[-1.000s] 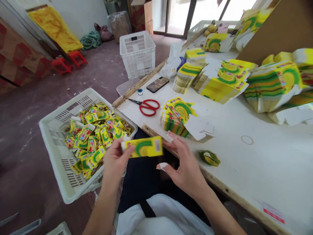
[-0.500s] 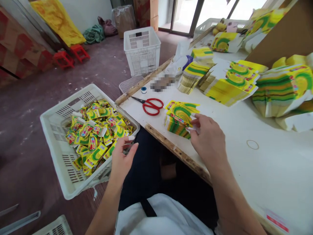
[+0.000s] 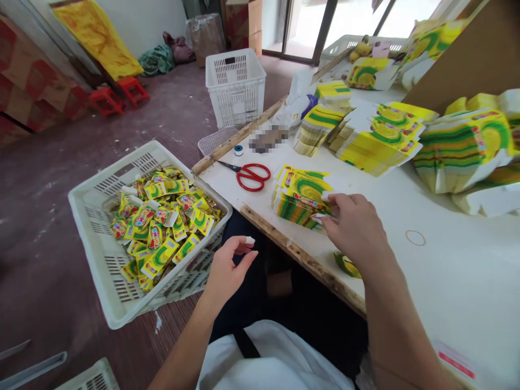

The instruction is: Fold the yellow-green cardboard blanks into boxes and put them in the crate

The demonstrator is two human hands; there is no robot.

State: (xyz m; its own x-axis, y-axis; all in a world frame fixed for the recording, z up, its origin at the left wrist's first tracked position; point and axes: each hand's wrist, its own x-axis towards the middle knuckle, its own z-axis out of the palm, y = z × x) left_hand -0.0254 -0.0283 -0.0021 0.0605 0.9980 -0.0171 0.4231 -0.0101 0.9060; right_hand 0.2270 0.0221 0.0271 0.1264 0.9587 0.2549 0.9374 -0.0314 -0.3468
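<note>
A stack of flat yellow-and-green cartons (image 3: 298,195) lies on the white table (image 3: 459,281), directly at the fingertips of the right hand (image 3: 357,227). Those white-wrapped tips are at the stack's right end, thumb below and forefinger above, parted from each other; whether they pinch a carton, I cannot tell. Left of them, past the stack, lie red-handled scissors (image 3: 239,172), with a small blue-and-white spool (image 3: 238,150) just beyond. A folded green-and-yellow piece (image 3: 345,264) sits below the right fingers, partly behind the wrist, and a thin ring (image 3: 414,231) lies off to their right. Farther beyond them stands a larger carton stack (image 3: 379,143).

The left hand (image 3: 229,265) hangs over the lap, short of the table's wooden edge (image 3: 300,252), its thumb and wrapped forefinger curved toward each other with a gap between. Left of these fingers stands a pale crate (image 3: 95,235) heaped with small yellow boxes (image 3: 160,259).
</note>
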